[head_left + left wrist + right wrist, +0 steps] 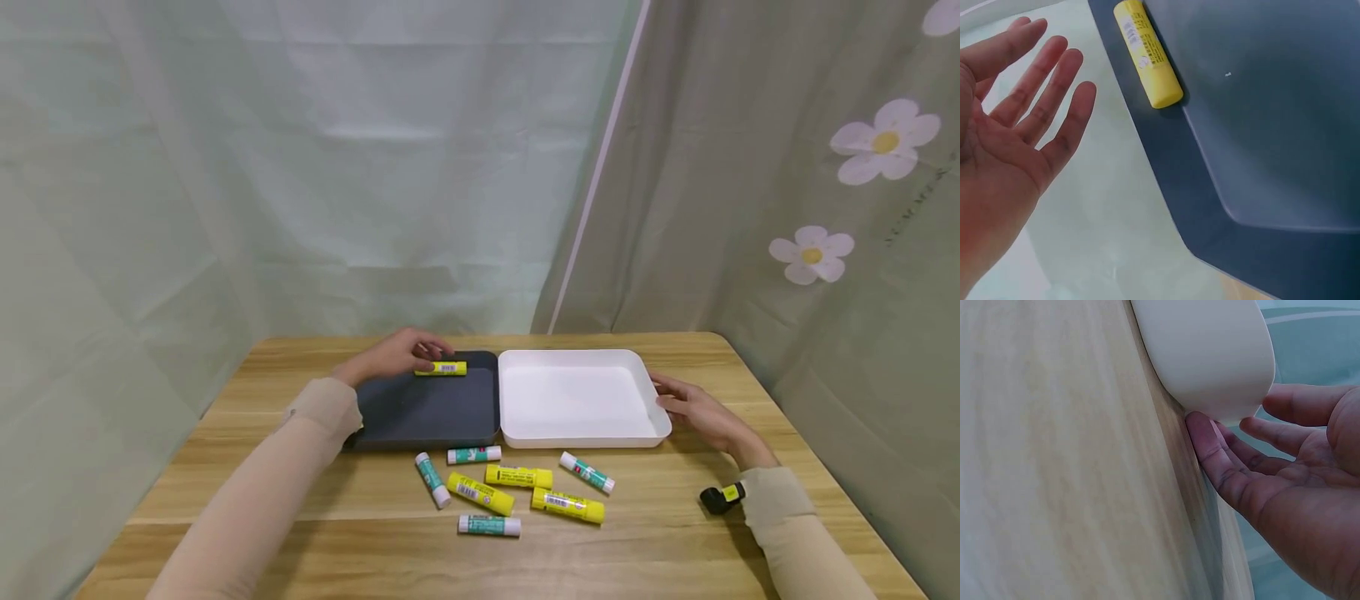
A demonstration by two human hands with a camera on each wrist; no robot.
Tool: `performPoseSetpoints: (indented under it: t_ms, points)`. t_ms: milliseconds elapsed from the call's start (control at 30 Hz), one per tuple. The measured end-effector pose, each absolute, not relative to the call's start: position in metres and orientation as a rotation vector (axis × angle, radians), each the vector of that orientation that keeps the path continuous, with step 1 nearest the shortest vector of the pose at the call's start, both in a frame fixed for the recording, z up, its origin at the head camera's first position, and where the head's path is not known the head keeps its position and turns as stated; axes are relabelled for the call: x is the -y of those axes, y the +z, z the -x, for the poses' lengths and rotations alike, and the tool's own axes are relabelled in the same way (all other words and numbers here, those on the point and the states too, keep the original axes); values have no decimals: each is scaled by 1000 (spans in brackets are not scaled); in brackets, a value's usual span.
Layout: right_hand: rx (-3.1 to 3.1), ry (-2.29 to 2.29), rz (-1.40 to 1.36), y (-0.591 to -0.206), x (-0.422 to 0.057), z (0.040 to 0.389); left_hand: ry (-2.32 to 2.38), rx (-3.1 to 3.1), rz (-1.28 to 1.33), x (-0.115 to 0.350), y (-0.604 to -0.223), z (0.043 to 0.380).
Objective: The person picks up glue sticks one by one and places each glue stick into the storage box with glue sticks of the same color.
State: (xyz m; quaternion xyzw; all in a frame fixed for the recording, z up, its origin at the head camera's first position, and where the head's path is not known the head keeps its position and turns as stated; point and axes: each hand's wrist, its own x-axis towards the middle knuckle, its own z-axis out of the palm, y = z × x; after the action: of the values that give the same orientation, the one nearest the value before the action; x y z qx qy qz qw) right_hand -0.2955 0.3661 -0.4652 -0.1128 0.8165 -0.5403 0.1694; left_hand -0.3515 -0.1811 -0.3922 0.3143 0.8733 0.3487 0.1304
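A yellow glue stick (450, 367) lies in the dark tray (420, 417) along its far side. My left hand (397, 355) is over that side; in the left wrist view its fingers are spread and hold nothing, apart from the glue stick (1149, 56). The white tray (577, 400) stands against the dark one's right side. At its right wall is my right hand (701, 414), whose fingertips touch the outside near a corner, as the right wrist view shows. Near the trays' front edges lie 3 yellow glue sticks (567, 505) and several green-and-white glue sticks (489, 525).
Everything sits on a wooden table (637, 550). A pale curtain (420, 167) hangs behind the table, with white flowers printed at its right. A small black device (722, 498) is on the right wrist.
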Motion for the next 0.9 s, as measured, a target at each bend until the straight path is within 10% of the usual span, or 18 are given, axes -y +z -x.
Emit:
performPoseSetpoints:
  t_ms: [900]
  points:
    - [-2327, -1530, 310, -465, -359, 297, 1106, -2432, -989, 190, -390, 286]
